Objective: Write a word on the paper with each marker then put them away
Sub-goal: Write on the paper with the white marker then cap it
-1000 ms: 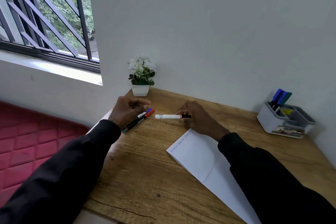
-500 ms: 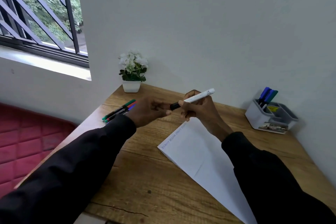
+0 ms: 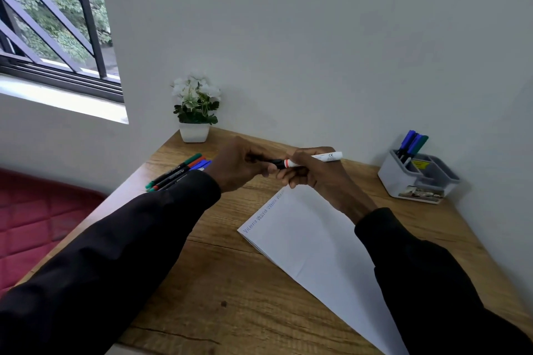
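White marker (image 3: pixel 326 157) sits gripped in the right hand (image 3: pixel 320 179), its black cap (image 3: pixel 275 164) pinched by the left hand (image 3: pixel 239 164); jerky uncapping could streak the paper (image 3: pixel 311 239).

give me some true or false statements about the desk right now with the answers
1. Both the left hand and the right hand hold the white marker. True.
2. The paper is blank. False: handwriting runs along one edge.
3. On the desk, loose markers lie by the left sleeve. True.
4. The grey organiser is empty. False: blue and green markers stand in it.
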Available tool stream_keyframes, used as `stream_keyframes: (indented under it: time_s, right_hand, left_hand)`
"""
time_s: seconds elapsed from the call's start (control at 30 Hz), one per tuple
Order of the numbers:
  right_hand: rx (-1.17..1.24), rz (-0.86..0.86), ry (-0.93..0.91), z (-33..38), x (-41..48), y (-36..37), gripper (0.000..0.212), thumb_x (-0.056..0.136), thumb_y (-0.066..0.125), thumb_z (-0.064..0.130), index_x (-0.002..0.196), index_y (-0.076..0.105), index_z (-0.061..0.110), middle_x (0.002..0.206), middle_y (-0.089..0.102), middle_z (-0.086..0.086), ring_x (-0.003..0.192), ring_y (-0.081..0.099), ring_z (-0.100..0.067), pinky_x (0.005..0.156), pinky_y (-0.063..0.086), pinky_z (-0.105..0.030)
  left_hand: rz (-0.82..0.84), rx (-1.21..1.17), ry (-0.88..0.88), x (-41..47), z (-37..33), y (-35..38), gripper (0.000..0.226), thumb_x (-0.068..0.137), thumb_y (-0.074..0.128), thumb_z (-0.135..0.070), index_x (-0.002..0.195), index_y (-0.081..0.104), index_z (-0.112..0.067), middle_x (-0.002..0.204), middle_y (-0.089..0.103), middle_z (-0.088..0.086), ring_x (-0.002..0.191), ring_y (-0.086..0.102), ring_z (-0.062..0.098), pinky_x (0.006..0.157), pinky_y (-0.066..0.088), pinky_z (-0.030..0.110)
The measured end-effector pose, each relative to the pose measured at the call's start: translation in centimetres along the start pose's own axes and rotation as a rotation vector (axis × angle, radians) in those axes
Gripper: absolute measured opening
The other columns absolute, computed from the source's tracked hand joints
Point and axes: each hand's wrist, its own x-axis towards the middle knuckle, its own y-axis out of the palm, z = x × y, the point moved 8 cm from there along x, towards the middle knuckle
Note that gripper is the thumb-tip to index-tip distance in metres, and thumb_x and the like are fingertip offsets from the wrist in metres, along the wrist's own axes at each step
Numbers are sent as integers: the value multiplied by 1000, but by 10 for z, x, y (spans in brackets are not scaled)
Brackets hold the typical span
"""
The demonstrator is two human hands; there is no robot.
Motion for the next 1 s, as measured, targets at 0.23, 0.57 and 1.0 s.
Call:
stream_keyframes:
  time_s: [0.23, 0.57, 1.0]
  right_hand:
    - [2, 69, -3, 9, 4, 6, 28, 99, 53, -6, 83, 75, -1, 80, 72, -26, 67, 71, -27, 67, 60, -28]
    - [-26, -41, 6, 19, 6, -55, 30, 102, 58, 14, 103, 75, -11, 82, 69, -26, 65, 65, -27, 59, 56, -28]
    - [-203, -99, -6, -47, 12, -54, 17, 95, 71, 12, 93, 76, -4, 73, 67, -21, 55, 57, -28, 51, 46, -30]
  left_hand:
    - [20, 5, 10, 8, 6, -1, 17, 85, 71, -8, 102, 76, -9, 76, 75, 0, 68, 69, 14, 67, 56, 26]
    - [12, -43, -136, 4, 41, -32, 9, 85, 73, -11, 82, 77, -18, 70, 75, -1, 66, 68, 8, 66, 52, 18]
    - [67, 318, -196, 22, 82, 12, 23, 92, 64, -24, 110, 72, -12, 89, 59, -11, 76, 51, -4, 63, 35, 5]
